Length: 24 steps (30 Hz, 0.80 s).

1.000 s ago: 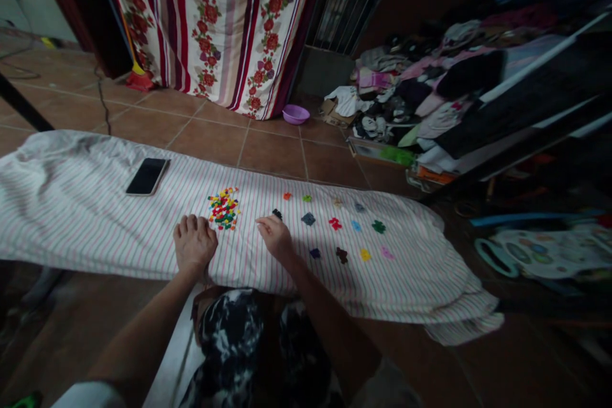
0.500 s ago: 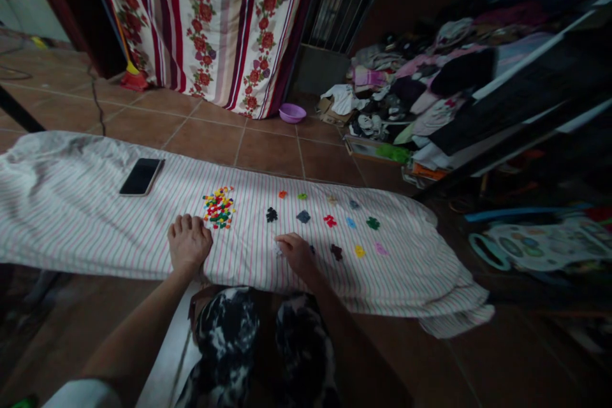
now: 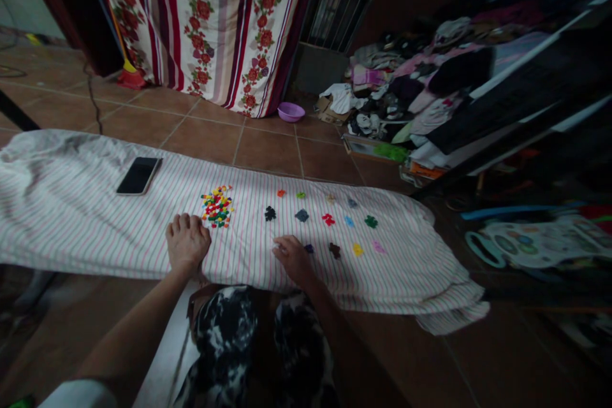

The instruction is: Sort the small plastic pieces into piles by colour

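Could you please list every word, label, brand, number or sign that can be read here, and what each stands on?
No text can be read anywhere in this picture.
Dark-screened rectangular phone: no legible lettering.
Pale flat panel with oval markings, at the right: too blurred to tell whether it bears letters.
Heap of tiny multicoloured pieces on the white striped cloth: too small to read any marking.

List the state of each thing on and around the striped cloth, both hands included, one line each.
Left hand: palm down on the cloth
Right hand: fingers bent, whitish bit at the tips, grip unclear
Mixed pieces: loose, colours jumbled
Sorted pieces: small clusters by colour
Phone: flat, screen dark
Striped cloth: spread, rumpled at the ends
Purple basin: upright
Curtain: hanging down
Clothes: heaped
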Each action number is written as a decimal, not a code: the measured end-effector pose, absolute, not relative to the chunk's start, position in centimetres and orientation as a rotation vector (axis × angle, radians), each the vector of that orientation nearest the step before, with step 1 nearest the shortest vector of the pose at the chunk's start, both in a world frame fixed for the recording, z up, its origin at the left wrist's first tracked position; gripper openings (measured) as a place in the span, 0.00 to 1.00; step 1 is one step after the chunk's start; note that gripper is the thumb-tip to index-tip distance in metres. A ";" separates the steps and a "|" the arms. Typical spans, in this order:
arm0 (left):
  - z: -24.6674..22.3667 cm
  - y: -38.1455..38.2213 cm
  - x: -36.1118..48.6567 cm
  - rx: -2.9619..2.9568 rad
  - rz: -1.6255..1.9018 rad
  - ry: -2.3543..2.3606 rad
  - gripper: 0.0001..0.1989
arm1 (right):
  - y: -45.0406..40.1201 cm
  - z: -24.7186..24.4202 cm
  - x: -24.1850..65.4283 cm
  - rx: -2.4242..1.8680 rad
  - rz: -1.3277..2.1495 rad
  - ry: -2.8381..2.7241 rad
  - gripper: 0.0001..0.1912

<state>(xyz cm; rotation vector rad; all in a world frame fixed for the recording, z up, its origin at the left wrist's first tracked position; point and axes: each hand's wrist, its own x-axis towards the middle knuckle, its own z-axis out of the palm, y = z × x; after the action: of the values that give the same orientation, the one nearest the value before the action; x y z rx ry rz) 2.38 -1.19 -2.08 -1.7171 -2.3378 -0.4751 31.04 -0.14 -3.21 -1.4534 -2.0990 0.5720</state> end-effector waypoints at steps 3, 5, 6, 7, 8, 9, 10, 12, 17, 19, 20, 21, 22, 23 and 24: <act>-2.0 -1.2 2.4 -1.710 -0.461 -2.352 0.18 | -0.5 -3.0 30.8 -1.484 0.512 -2.168 0.17; -2.0 -1.2 2.4 -1.709 -0.443 -2.353 0.18 | -0.6 -2.8 30.7 -1.492 0.455 -2.221 0.20; -2.0 -1.2 2.4 -1.711 -0.439 -2.352 0.18 | -0.6 -2.8 30.6 -1.488 0.434 -2.244 0.20; -1.9 -1.1 2.4 -1.713 -0.438 -2.350 0.18 | -0.6 -2.7 30.5 -1.481 0.419 -2.262 0.19; -1.9 -1.1 2.4 -1.717 -0.441 -2.350 0.18 | -0.6 -2.7 30.5 -1.472 0.412 -2.276 0.18; -1.9 -1.1 2.4 -1.720 -0.445 -2.353 0.18 | -0.6 -2.7 30.4 -1.460 0.408 -2.285 0.16; -1.9 -1.1 2.4 -1.721 -0.450 -2.358 0.18 | -0.6 -2.7 30.4 -1.450 0.408 -2.289 0.15; -1.9 -1.1 2.4 -1.722 -0.460 -2.362 0.18 | -0.6 -2.7 30.3 -1.437 0.409 -2.286 0.14; -1.9 -1.2 2.4 -1.718 -0.463 -2.333 0.18 | -0.8 -2.9 30.3 -1.434 0.416 -2.254 0.13; -1.9 -1.2 2.4 -1.716 -0.451 -2.322 0.18 | -0.8 -2.9 30.3 -1.429 0.410 -2.250 0.13; -1.9 -1.2 2.4 -1.716 -0.448 -2.319 0.18 | -0.8 -2.9 30.2 -1.424 0.407 -2.251 0.13; -1.9 -1.2 2.4 -1.716 -0.446 -2.319 0.18 | -0.8 -2.9 30.2 -1.418 0.406 -2.253 0.13; -1.9 -1.2 2.4 -1.717 -0.447 -2.319 0.18 | -0.8 -2.9 30.2 -1.411 0.407 -2.254 0.13; -1.9 -1.2 2.4 -1.717 -0.450 -2.321 0.18 | -0.7 -2.9 30.2 -1.408 0.412 -2.251 0.13; -1.9 -1.2 2.4 -1.717 -0.452 -2.326 0.18 | -0.7 -2.9 30.3 -1.406 0.418 -2.245 0.12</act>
<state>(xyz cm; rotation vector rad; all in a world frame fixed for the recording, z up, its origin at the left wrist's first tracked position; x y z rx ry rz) 2.42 -1.23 -1.86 -1.7167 -2.3256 -0.4524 30.27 -0.72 -2.87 -1.4061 -2.2454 0.4180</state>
